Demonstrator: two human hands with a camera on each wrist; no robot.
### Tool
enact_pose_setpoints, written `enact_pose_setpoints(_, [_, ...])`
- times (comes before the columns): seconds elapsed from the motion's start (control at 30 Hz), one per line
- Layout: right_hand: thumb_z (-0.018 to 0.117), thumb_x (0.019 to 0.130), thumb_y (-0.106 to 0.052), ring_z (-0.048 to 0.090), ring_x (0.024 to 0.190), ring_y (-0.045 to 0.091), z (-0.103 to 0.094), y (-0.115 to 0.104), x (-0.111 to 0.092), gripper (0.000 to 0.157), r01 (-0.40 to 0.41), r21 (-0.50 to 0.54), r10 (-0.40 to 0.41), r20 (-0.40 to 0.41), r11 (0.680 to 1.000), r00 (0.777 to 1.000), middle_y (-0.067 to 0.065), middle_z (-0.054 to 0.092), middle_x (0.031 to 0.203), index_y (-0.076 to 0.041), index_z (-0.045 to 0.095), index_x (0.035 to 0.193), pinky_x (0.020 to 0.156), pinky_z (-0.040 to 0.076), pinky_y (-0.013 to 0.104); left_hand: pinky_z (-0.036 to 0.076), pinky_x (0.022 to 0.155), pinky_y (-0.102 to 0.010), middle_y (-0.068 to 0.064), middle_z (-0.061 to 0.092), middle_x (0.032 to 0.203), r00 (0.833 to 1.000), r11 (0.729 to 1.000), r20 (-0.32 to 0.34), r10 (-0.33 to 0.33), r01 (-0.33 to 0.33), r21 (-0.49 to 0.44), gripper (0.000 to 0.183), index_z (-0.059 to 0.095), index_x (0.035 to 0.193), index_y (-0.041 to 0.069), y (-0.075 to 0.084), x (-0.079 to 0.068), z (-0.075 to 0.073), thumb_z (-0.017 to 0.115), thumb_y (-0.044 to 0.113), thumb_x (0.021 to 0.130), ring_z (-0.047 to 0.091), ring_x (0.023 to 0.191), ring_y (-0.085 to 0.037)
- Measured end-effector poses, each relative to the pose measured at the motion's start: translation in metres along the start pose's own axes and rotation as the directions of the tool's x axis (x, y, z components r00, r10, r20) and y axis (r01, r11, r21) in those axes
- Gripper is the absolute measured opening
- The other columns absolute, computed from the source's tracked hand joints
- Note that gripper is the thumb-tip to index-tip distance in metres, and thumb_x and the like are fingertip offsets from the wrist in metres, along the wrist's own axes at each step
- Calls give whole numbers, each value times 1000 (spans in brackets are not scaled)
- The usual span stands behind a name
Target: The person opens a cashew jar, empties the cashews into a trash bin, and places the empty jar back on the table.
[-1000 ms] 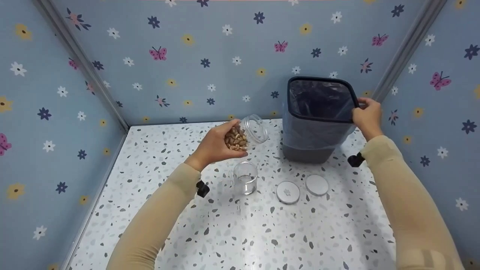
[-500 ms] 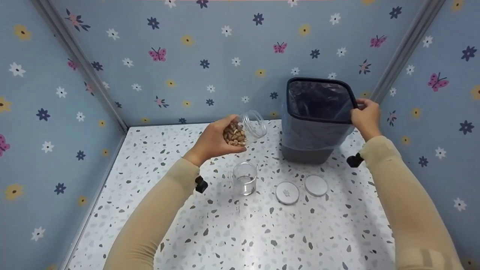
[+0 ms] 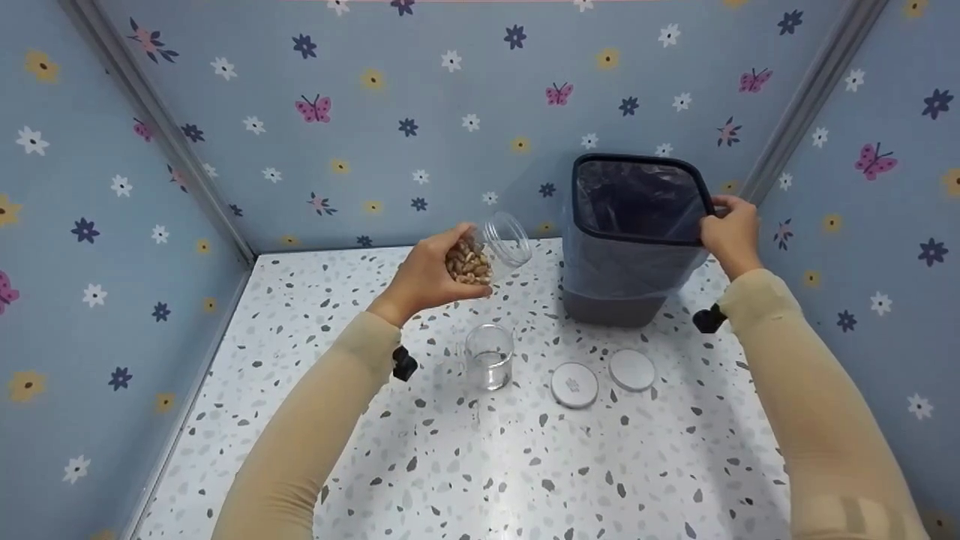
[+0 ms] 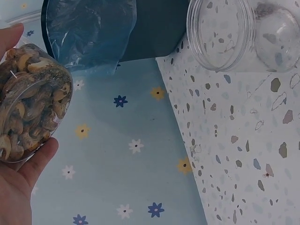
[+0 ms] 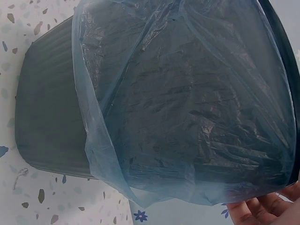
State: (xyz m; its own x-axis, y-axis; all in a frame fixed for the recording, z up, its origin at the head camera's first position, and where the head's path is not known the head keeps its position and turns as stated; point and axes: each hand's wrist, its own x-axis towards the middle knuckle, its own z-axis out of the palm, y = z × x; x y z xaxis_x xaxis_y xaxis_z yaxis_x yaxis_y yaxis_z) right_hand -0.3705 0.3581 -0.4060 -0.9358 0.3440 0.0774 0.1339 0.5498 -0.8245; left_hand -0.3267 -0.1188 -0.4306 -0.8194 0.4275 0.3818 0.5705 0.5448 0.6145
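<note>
My left hand (image 3: 427,274) grips a clear jar (image 3: 508,241) tilted to the right, its open mouth toward the bin. Brown nuts or a similar shelled snack (image 4: 35,105) lie in the jar's lower part; their exact kind is unclear. At the back right stands a grey trash bin (image 3: 611,309) with a black rim (image 3: 652,241) and a translucent blue liner bag (image 5: 187,108) folded over its outside. My right hand (image 3: 733,234) pinches the rim at its right side. In the right wrist view only some of its fingers (image 5: 267,208) show.
A second clear jar (image 3: 490,371) stands upright below my left hand, with what looks like clear liquid inside. Two round white lids (image 3: 574,385) lie on the speckled tabletop (image 3: 420,465) to its right. Patterned blue walls (image 3: 450,97) enclose the back and sides.
My left hand has risen slightly with the jar, and the nuts stay in it. The right hand keeps its hold on the bin rim. Bin, lids and second jar stand unchanged.
</note>
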Motion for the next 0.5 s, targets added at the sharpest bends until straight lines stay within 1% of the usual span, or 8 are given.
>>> enact_pose_setpoints(0.3, [48, 102, -7, 61, 105, 21, 1, 0, 1, 57, -8, -10, 8, 1, 1000, 1000, 18, 61, 138, -5, 53, 159, 82, 52, 29, 62, 102, -42, -12, 71, 131, 1000, 1000, -2, 1, -1, -25, 92, 55, 155, 12, -1, 6, 2, 99, 37, 79, 69, 115, -26])
enact_pose_setpoints(0.5, [48, 101, -7, 61, 104, 21, 0, 0, 2, 58, -11, -6, 11, 1, 1000, 1000, 17, 61, 135, -5, 52, 160, 81, 52, 29, 61, 104, -42, -11, 70, 133, 1000, 999, -7, -5, 4, -32, 94, 54, 156, 10, 1, 12, 3, 99, 37, 79, 69, 116, -26])
